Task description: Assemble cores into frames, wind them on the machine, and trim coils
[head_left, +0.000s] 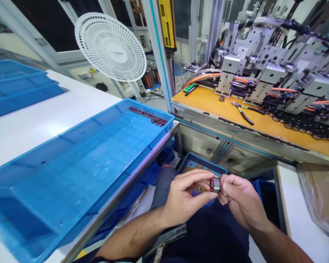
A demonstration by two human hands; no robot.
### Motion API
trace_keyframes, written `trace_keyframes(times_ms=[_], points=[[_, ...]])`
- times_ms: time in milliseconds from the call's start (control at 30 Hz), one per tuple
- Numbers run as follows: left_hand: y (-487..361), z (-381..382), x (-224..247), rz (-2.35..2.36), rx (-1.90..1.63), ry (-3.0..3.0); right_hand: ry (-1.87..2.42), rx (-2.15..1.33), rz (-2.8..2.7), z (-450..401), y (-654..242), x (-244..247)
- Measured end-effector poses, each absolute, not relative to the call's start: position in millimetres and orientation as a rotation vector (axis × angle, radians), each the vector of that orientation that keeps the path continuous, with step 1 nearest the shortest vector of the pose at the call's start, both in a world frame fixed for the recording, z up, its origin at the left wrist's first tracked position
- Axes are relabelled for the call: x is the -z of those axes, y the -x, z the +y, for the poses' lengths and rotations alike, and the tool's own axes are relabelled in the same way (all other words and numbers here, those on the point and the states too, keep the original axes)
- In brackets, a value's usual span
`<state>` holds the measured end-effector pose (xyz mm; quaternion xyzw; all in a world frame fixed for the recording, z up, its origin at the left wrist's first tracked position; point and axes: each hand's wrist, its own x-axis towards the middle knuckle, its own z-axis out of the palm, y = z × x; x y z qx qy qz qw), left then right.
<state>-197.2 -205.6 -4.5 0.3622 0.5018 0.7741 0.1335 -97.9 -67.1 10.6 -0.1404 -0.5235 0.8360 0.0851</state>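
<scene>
Left fingers (199, 176), right fingers (237, 180), both pinching a smooth grey cylinder (216, 185), knobbly red ends (211, 184)

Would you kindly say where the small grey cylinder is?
The small grey cylinder is right of centre, low in the head view, held by the left hand against the right hand.

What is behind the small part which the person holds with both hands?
Beyond the part, a blue bin shows its far rim and some of its inside. The left hand and right hand cover much of its nearer side; what lies there cannot be seen.
</scene>
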Motion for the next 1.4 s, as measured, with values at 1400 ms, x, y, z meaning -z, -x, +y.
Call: trace_keyframes(times_ms=[1400], points=[[205,-224,-7,1.733,-2.379,-1.413,0.387,-2.275,-1.791,-82,101,-10]])
